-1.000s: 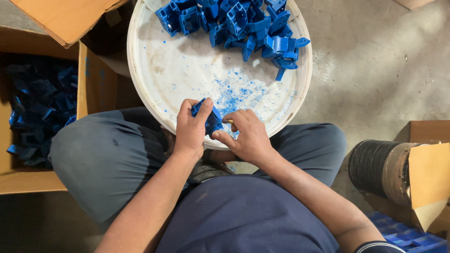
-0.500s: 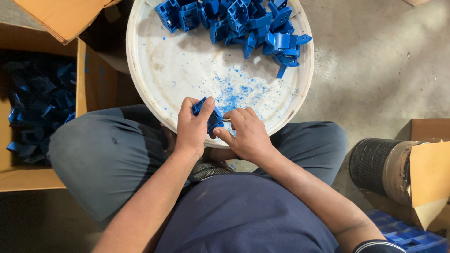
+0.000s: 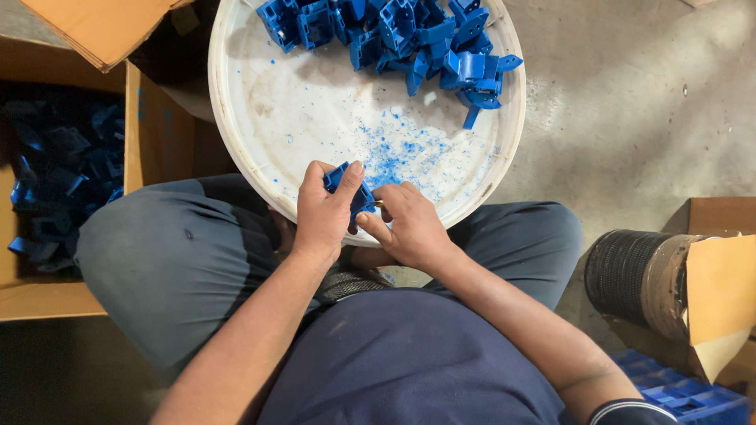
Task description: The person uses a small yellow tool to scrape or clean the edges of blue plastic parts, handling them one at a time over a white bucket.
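Note:
My left hand [image 3: 323,211] grips a small blue plastic part [image 3: 352,192] over the near edge of a large round white tray [image 3: 260,134]. My right hand [image 3: 408,227] is closed beside it, fingers pressed against the part's right side; a small tool tip seems to show between its fingers, but I cannot tell what it is. At the tray's far side lies a pile of blue plastic parts [image 3: 398,35]. Blue shavings [image 3: 398,153] are scattered across the tray's middle.
A cardboard box [image 3: 47,299] at the left holds several blue parts [image 3: 55,173]. A black roll [image 3: 630,271] sits at the right beside another cardboard box [image 3: 720,291]. A blue crate [image 3: 685,393] shows at the bottom right. Concrete floor lies around.
Both hands stay at the tray's near edge with the blue part; the fingers have shifted only slightly on it.

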